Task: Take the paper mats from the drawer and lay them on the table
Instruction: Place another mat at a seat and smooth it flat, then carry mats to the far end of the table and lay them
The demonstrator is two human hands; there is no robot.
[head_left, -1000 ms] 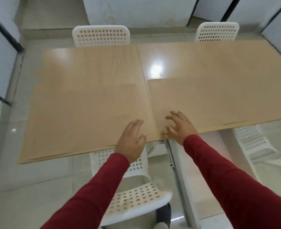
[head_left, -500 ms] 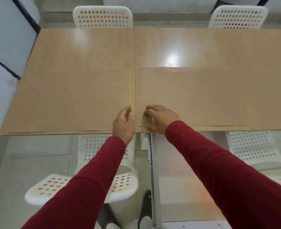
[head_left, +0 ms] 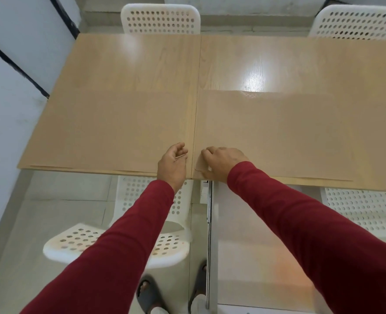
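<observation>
Two paper mats already lie flat on the table (head_left: 244, 64), one on each half: the left mat (head_left: 110, 132) covers the near part of the left tabletop, and the right mat (head_left: 278, 137) covers the near part of the right one, with their inner edges close to the seam in the middle. The right hand (head_left: 223, 160) rests on the near left corner of the right mat, with its fingers curled down onto the paper; it looks like it pinches or presses that rounded corner, but I cannot tell for sure whether the paper is held between the fingers. The left hand (head_left: 172, 165) is at the near right corner of the left mat, loosely cupped with the thumb apart, and it seems to hold nothing. I judge that the step in hand is the last adjusting of the mats, not the taking from the drawer, which does not show in this view. The next move probably calls for a small slide of the right mat so its edge is parallel to the seam and the table's front edge, then flattening it. White chairs (head_left: 160, 19) stand around the table.
</observation>
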